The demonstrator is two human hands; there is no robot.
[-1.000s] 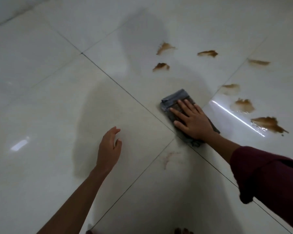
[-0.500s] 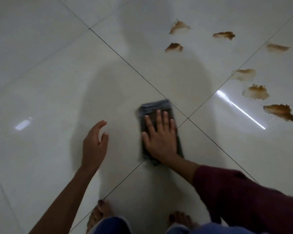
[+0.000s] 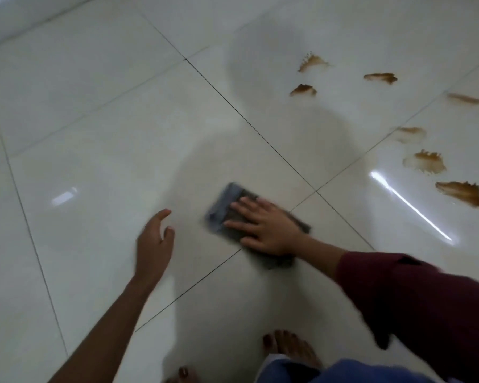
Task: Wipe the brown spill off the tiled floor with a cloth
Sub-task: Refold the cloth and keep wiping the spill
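Observation:
A grey cloth (image 3: 225,202) lies flat on the glossy white tiled floor (image 3: 100,150), just left of where two grout lines cross. My right hand (image 3: 263,227) presses down on it with fingers straight and spread, covering most of it. My left hand (image 3: 153,242) hovers beside the cloth to its left, fingers relaxed, holding nothing. Several brown spill patches lie at the upper right: the largest (image 3: 463,194) near the right edge, a paler one (image 3: 426,163) above it, and smaller ones (image 3: 303,90) further back.
My bare feet (image 3: 291,348) stand at the bottom edge, below the cloth. A bright light reflection (image 3: 409,208) streaks the tile left of the large patch. A wall base (image 3: 17,20) runs along the top left.
My right hand has slid the cloth from the tile near the spills leftward and toward me, across the grout cross. The faint smear near the cross is gone. The view shifted.

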